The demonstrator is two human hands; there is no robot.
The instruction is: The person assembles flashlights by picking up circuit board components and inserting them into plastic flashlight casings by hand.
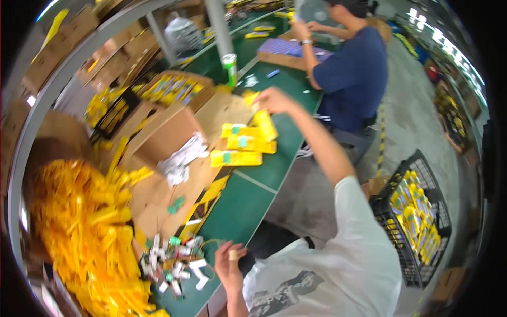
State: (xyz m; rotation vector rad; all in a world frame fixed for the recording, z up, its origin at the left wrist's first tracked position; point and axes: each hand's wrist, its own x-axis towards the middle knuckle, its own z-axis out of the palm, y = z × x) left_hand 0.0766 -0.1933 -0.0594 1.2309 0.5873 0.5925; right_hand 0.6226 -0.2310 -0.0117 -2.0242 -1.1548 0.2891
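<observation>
My right hand (275, 101) reaches far across the green workbench, its fingers closed at a yellow packet (251, 98); motion blurs the fingertips. Just below it, several flat yellow packets with green patches (240, 142) lie in an overlapping stack. My left hand (229, 267) is near the bench's front edge, fingers apart and loosely bent, with a tan bandage round one finger. Beside it spreads a heap of small white and green parts with thin wires (177, 261). Nothing shows in the left hand.
A large mound of yellow wrappers (84, 238) fills the left. An open cardboard box (163, 132) stands near white crumpled material (185, 158). A green-and-white can (229, 68) stands farther back. A co-worker in dark blue (348, 68) works ahead. A black crate (414, 222) of yellow packets is at right.
</observation>
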